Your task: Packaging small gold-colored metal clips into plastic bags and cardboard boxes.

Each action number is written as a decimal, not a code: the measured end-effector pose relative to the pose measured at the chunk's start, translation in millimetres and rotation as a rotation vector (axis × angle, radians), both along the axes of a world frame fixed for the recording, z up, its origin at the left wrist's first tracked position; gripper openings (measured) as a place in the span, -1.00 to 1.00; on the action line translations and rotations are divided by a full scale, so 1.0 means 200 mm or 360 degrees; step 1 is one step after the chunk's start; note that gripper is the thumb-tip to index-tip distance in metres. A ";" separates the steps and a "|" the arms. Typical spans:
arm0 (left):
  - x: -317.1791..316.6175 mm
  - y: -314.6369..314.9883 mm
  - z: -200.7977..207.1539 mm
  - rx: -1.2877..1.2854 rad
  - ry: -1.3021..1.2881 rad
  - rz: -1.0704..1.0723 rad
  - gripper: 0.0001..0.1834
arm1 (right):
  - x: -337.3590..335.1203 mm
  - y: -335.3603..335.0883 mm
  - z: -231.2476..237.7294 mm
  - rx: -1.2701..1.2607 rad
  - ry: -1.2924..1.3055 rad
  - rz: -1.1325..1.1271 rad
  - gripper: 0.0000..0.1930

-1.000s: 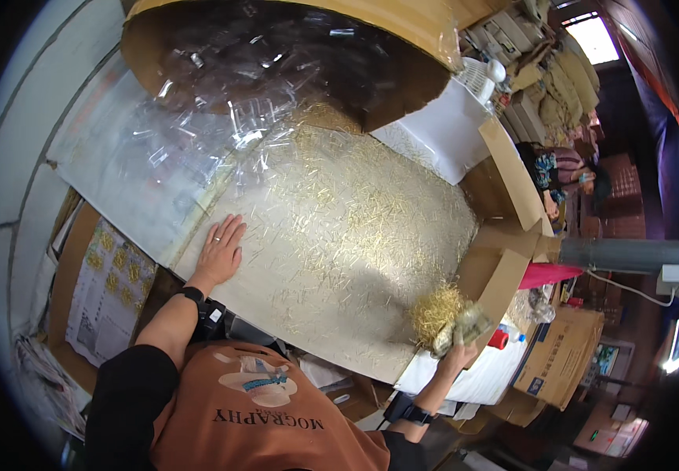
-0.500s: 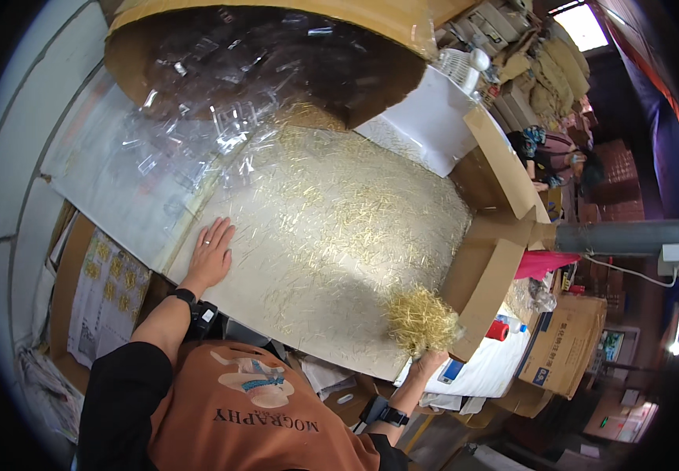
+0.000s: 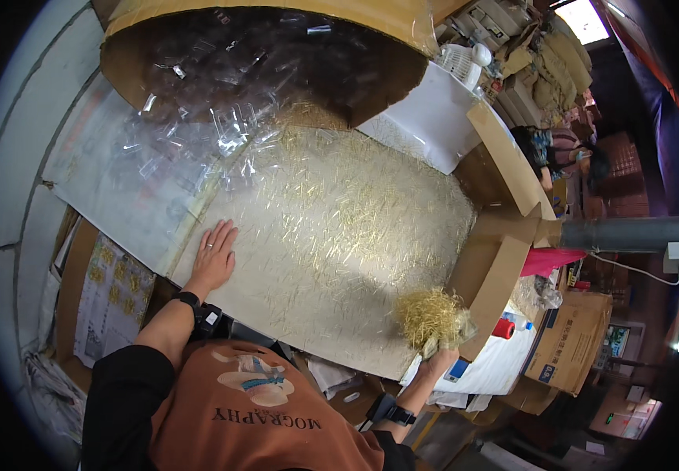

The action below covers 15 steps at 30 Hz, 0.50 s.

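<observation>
My left hand (image 3: pixel 214 255) rests palm down at the left edge of the pale work board (image 3: pixel 276 290), its fingers stretched out and holding nothing. At the board's near right corner, my right hand (image 3: pixel 441 361) is closed around the lower end of a bushy bunch of thin gold-coloured pins (image 3: pixel 427 315). Something pale and see-through shows at the base of the bunch; I cannot make out what it is. Many loose gold-coloured pins (image 3: pixel 363 212) lie scattered over the board, thickest in its middle and right.
A big cardboard box (image 3: pixel 276 14) lies open at the far side, spilling clear plastic pieces (image 3: pixel 233 129). A cardboard wall (image 3: pixel 492 275) borders the board's right. Beyond it are a red spool (image 3: pixel 503 328) and a carton (image 3: pixel 567 341). Another person (image 3: pixel 563 151) is farther right.
My right hand has shifted slightly to the right with the bunch of gold-coloured pins, toward the cardboard wall. My left hand stays flat at the same place on the board.
</observation>
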<state>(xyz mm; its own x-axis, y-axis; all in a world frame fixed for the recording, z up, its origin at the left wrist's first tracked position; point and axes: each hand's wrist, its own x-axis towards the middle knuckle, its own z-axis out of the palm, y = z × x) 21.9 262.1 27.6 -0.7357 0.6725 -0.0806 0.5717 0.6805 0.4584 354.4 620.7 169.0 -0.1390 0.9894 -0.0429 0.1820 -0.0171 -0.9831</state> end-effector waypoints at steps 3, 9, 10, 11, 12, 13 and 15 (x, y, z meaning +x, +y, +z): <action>0.01 0.00 0.04 0.0039 0.0019 -0.0003 -0.39 | -0.03 -0.04 0.03 -0.0239 0.0434 0.0043 -0.71; 0.04 0.01 0.01 0.0064 0.0078 -0.0026 -0.39 | -0.14 0.03 -0.04 0.0120 -0.0194 -0.0092 -0.74; 0.05 0.01 0.00 0.0054 0.0066 -0.0024 -0.38 | -0.21 0.03 0.05 0.0055 0.0075 0.0083 -0.75; 0.04 0.03 0.00 0.0087 0.0092 -0.0083 -0.38 | -0.26 0.07 0.14 0.0167 0.0036 0.0057 -0.75; 0.04 0.03 0.01 0.0058 0.0088 -0.0062 -0.38 | -0.31 0.12 0.23 0.0262 0.0001 0.0040 -0.76; 0.05 0.03 0.01 0.0023 0.0079 -0.0033 -0.37 | -0.38 0.14 0.32 0.0462 -0.0045 0.0034 -0.77; 0.04 0.03 0.04 0.0011 0.0078 -0.0044 -0.37 | -0.53 0.25 0.44 0.0767 -0.0112 0.0033 -0.78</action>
